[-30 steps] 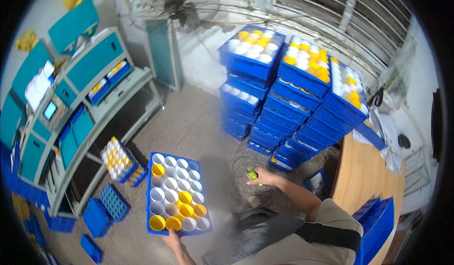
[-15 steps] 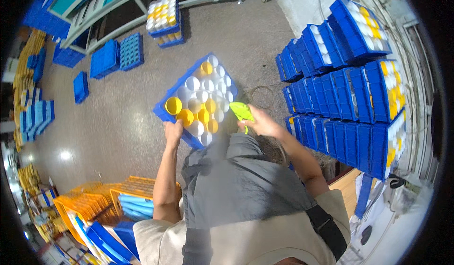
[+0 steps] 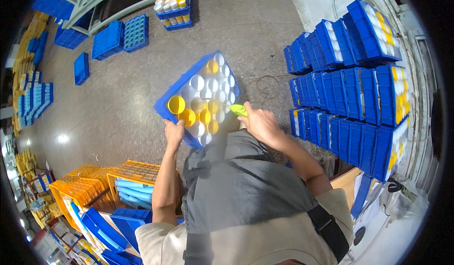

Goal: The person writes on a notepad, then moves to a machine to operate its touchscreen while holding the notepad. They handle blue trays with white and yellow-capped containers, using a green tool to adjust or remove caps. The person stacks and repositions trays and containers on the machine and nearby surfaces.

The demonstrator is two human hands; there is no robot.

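Observation:
A blue crate (image 3: pixel 178 83) packed with upright open cups is in front of me, tilted with its far end to the right. Most cups are white (image 3: pixel 197 82); some are yellow (image 3: pixel 176 105), mainly at the near left. My left hand (image 3: pixel 174 132) is closed on the crate's near left edge, the thumb over the rim. In my right hand (image 3: pixel 262 125) is a lime-green air blow gun (image 3: pixel 239 109), its thin nozzle pointing left over the cups at the crate's right side. The lower cups blur into a hazy patch in the picture.
Rows of stacked blue crates (image 3: pixel 340 94) filled with cups stand on the right. A thin hose loop lies on the floor (image 3: pixel 118 109). Ahead are a two-tier cup stack (image 3: pixel 173 15) and blue trays (image 3: pixel 136 33) beside a metal-framed bench. Orange crates (image 3: pixel 80 189) stand near left.
My right hand has turned the blow gun leftward, and its nozzle now reaches over the cups. The left hand keeps its hold on the crate. The view has shifted slightly.

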